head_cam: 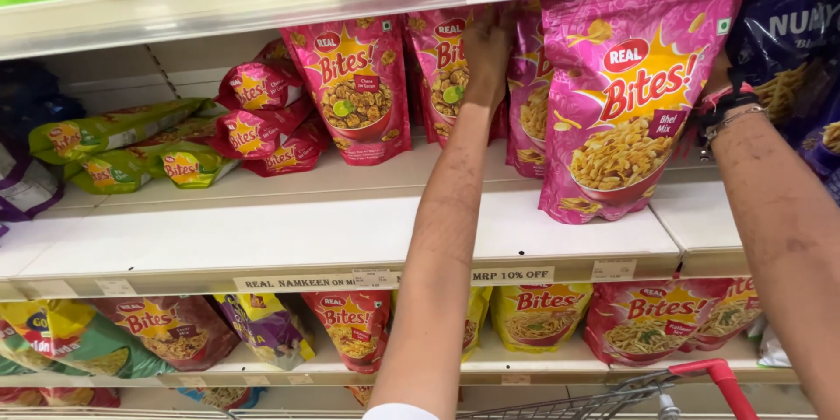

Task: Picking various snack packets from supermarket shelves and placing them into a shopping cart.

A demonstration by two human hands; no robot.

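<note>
On shelf, pink pouch [632,96] right of left fingers [494,28]

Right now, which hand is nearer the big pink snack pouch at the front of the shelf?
Right. The right hand is tucked behind the big pink pouch, apparently gripping its edge. The left hand reaches to pouches further back, left of it.

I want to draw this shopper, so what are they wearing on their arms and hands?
Both forearms are bare, with no gloves. The left hand has nothing on it; a bit of white sleeve shows low on that arm. The right hand is mostly hidden behind a snack bag, but its wrist wears a black band, a pinkish-red band and a thin metal chain bracelet.
</note>
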